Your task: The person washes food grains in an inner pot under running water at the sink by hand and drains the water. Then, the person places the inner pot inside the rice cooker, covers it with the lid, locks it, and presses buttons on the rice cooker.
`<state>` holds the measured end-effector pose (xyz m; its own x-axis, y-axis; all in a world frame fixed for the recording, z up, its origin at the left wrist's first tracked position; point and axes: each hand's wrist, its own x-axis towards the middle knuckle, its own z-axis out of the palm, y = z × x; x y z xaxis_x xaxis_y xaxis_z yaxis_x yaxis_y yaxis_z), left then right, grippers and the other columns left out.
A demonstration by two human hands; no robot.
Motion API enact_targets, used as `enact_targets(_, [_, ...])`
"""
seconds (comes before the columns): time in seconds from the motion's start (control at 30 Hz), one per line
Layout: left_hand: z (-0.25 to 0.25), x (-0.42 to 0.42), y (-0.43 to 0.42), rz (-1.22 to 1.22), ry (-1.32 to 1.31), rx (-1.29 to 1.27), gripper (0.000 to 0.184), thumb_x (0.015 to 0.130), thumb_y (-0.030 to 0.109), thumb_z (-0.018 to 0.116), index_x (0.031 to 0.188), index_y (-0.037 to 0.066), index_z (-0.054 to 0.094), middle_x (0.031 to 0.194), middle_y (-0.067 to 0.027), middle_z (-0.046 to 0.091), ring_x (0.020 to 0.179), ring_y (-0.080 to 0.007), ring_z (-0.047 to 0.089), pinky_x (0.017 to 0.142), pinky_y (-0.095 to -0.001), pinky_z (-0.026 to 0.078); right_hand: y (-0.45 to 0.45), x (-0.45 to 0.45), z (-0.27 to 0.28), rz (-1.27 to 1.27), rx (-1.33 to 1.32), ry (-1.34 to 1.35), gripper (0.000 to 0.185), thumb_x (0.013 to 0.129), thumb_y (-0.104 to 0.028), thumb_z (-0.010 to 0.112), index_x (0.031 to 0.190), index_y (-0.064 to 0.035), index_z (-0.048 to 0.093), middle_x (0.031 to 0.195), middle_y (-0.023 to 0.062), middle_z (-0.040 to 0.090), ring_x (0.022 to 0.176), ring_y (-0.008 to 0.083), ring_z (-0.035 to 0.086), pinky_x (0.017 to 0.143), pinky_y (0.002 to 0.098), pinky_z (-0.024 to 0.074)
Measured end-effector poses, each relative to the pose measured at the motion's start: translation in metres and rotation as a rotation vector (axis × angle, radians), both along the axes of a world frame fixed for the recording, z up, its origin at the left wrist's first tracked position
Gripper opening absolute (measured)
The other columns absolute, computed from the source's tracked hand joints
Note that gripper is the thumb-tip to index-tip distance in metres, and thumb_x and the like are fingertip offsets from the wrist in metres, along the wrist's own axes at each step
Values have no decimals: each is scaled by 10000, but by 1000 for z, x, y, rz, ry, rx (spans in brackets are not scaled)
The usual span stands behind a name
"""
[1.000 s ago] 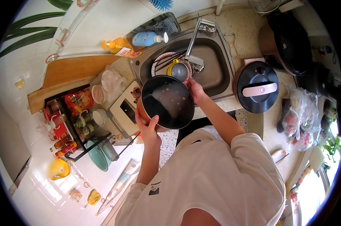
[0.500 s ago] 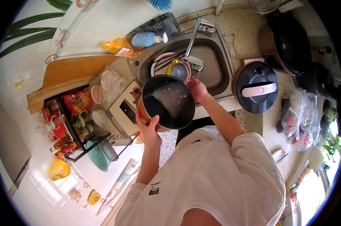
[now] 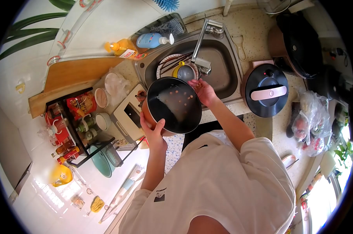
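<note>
A black-lined inner pot point(image 3: 172, 121) with a brown outside is tilted over the near edge of the sink. Cloudy water with several small tan beans or nuts lies in it. My left hand point(image 3: 155, 134) is closed on its near left side, thumb over the rim and fingers against the outer wall. By the far right rim, my right hand point(image 3: 205, 93) is held palm up with loosely curled, slightly parted fingers. Just past the rim, in the sink point(image 3: 227, 74), are a plate point(image 3: 160, 69), chopsticks point(image 3: 187, 57) and a yellow-and-grey item point(image 3: 185, 73).
The faucet point(image 3: 201, 62) reaches over the sink. A cooker with a black lid point(image 3: 268, 103) stands to the right, near plastic bags point(image 3: 313, 117). Soap bottles point(image 3: 148, 40) stand behind the sink. A black rack point(image 3: 82, 156) with seasonings is at left.
My right hand's fingers have shifted slightly at the rim and spread a little. The pot and my left hand look almost unchanged.
</note>
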<state>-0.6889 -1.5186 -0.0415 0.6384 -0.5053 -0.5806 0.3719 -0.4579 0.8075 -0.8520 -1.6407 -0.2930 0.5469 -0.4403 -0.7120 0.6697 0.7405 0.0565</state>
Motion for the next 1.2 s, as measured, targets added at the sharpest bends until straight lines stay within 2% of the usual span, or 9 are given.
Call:
enact_targets(0.1, [6,-3,-4,88,73,-29,1054,765,10,794,1623,119,193,1564,-130,390,1340,-287,498,1119,-399,438,3,0,-8,57,-52,65,409,1115,-320,425,1101,13,660,1088,158,733,1084,253,678,1011,354,504])
enact_targets(0.3, [5,-3,-4,98,84,-30,1050,767,4,788,1623,119,191,1561,-130,393,1343,-289,495,1126,-403,430,0,-7,-2,132,-149,118,396,1118,-346,427,1114,-14,643,1051,142,739,1008,229,693,955,351,521])
enact_targets(0.4, [4,-3,-3,15,27,-9,1012,814,95,741,1624,84,136,1601,-138,357,1424,-333,438,1116,-439,461,-2,-7,2,123,-157,123,400,1118,-361,425,1115,-26,643,1007,127,739,970,222,696,926,348,526])
enact_targets(0.63, [6,-3,-4,24,44,-17,1002,821,74,731,1623,72,132,1617,-137,342,1436,-332,420,1157,-449,408,0,-12,-12,165,-221,104,423,1124,-388,401,1116,-48,651,861,89,718,857,201,686,839,314,519])
enact_targets(0.73, [5,-2,-4,23,49,-19,1008,821,78,739,1625,76,131,1614,-138,345,1434,-331,421,1161,-446,401,0,-14,-8,188,-218,129,393,1116,-351,402,1120,-51,657,909,90,728,883,193,675,852,318,503])
enact_targets(0.83, [-1,1,-2,47,69,-38,1020,805,60,758,1625,92,152,1594,-136,360,1416,-320,428,1157,-429,398,-5,-20,11,182,-186,80,339,1062,-266,420,1189,-42,641,1022,105,731,972,199,664,920,344,494])
enact_targets(0.93, [-4,3,-1,97,98,-53,1043,773,19,784,1625,118,190,1570,-132,375,1395,-299,432,1156,-401,387,-13,-29,45,200,-201,40,385,989,-204,430,1285,-20,592,1161,135,705,1056,222,647,996,372,480])
enact_targets(1.03, [2,2,-6,107,123,-39,1045,776,20,781,1627,120,184,1571,-134,376,1399,-303,427,1159,-402,381,-13,-36,53,206,-286,65,453,929,-154,425,1323,21,563,1267,183,655,1168,281,621,1087,387,439])
enact_targets(1.2, [3,2,-8,125,177,-56,1042,786,18,772,1631,123,172,1567,-144,381,1389,-310,438,1152,-404,392,-10,-44,58,55,-303,150,410,932,-32,437,1324,59,515,1265,208,645,1182,306,630,1080,408,466])
